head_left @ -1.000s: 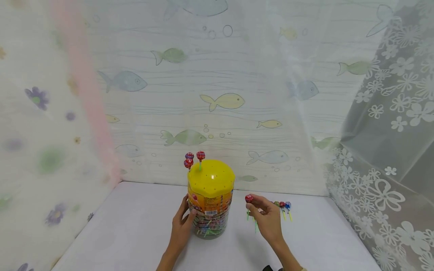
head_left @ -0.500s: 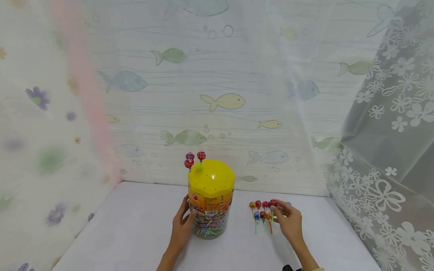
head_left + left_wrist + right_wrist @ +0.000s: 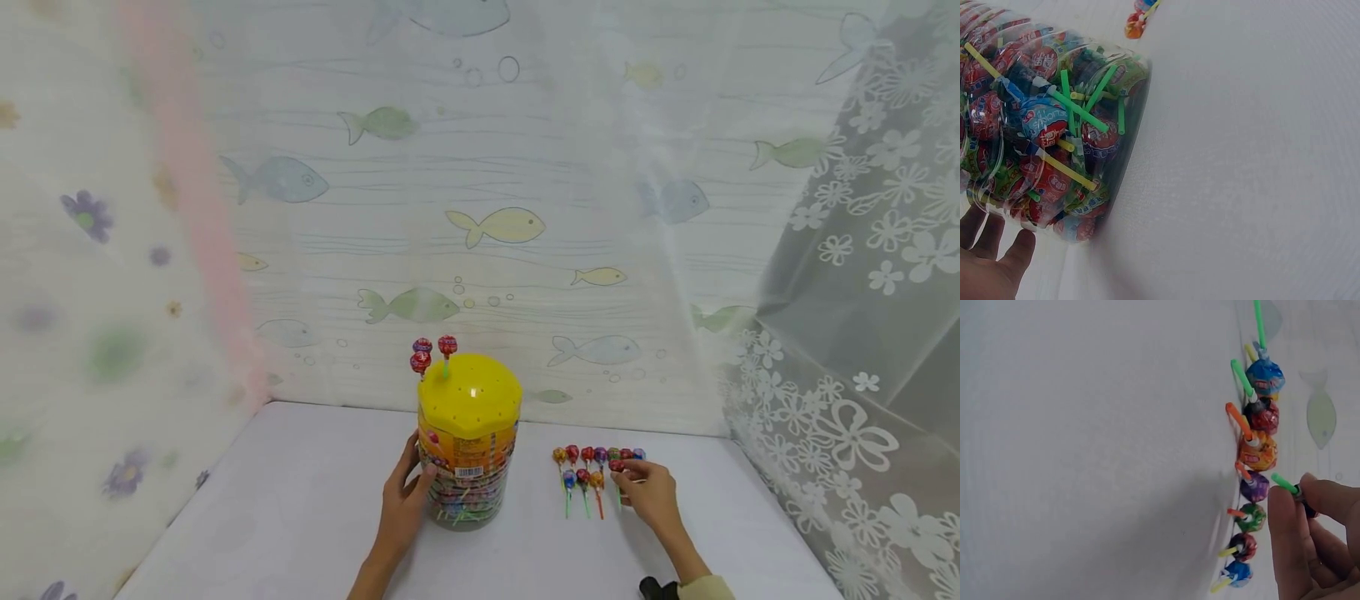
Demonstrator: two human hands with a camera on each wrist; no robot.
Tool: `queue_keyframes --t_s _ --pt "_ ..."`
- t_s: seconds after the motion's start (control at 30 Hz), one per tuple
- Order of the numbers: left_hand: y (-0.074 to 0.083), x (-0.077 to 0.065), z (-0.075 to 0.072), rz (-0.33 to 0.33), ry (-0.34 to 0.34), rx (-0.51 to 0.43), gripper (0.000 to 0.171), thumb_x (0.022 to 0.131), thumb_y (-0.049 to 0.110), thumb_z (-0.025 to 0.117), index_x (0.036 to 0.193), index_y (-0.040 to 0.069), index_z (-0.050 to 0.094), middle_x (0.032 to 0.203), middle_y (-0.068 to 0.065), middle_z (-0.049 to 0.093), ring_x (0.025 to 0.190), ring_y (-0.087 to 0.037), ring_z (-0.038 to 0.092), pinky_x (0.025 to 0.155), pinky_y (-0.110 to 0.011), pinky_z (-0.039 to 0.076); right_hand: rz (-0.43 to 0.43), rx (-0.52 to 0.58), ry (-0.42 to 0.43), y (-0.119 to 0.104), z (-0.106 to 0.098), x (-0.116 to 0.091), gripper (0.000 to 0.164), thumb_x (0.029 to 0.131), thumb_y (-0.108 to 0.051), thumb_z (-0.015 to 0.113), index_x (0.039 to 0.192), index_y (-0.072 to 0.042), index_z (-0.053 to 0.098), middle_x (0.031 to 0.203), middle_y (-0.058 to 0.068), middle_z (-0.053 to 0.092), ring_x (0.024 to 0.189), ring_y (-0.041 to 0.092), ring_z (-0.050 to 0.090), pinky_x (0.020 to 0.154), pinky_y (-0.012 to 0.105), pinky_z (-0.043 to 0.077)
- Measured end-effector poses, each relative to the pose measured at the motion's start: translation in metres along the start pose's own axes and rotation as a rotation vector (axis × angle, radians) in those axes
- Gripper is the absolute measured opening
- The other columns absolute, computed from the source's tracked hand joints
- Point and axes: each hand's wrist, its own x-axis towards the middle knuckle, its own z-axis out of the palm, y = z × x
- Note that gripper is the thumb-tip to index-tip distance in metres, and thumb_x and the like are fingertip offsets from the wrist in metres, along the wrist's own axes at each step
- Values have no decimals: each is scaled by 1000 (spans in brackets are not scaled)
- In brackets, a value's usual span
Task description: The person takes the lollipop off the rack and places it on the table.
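Observation:
A large clear jar (image 3: 468, 492) with a yellow dome lid (image 3: 483, 396) stands on the table, packed with wrapped lollipops. My left hand (image 3: 402, 500) holds its left side, thumb toward the front; the left wrist view shows the fingertips (image 3: 1019, 247) against the clear wall. Three lollipops (image 3: 447, 346) stand upright in holes at the lid's left rim. To the jar's right, my right hand (image 3: 651, 496) pinches a lollipop (image 3: 616, 467) with a red wrapper and green stick between thumb and fingers. It is just in front of two rows of loose lollipops (image 3: 587, 455).
The white table (image 3: 300, 500) runs back to a curtain (image 3: 510, 275) printed with fish. A flowered lace curtain (image 3: 847, 433) hangs along the right side. In the front row lie a blue-wrapped lollipop (image 3: 569, 478) and an orange one (image 3: 597, 480). A dark object (image 3: 658, 588) shows at the right wrist.
My right hand has moved right, away from the jar, with the red lollipop, to the right end of the front row, uncovering the loose lollipops. The left hand and the jar have stayed in place.

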Motion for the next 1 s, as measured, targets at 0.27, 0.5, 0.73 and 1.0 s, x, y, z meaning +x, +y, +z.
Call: queue_keyframes --t_s 0.27,0.5,0.73,1.0 --pt "-3 1 1 -7 9 7 62 106 28 55 162 20 30 162 -12 37 145 -39 40 113 -63 39 37 -134 -61 4 3 7 28 88 -2 72 108 18 67 75 11 68 55 13 60 50 26 54" --pt "-4 1 1 -6 14 12 61 106 29 55 162 21 31 162 -12 39 145 -39 40 113 -64 39 64 -178 -94 10 5 10 24 85 -3 75 98 15 66 72 9 68 55 13 60 50 26 52" --pt "-3 0 0 8 4 13 61 106 26 54 162 20 30 162 -13 37 145 -39 40 113 -63 40 105 -149 -115 13 6 10 30 86 -6 77 101 16 64 75 10 68 58 13 61 52 27 55" --pt "-4 1 0 -1 9 10 62 106 27 55 162 22 30 162 -11 37 145 -37 40 113 -62 40 102 -146 -128 11 4 7 31 88 -5 74 104 18 62 73 9 69 55 13 61 51 27 55"
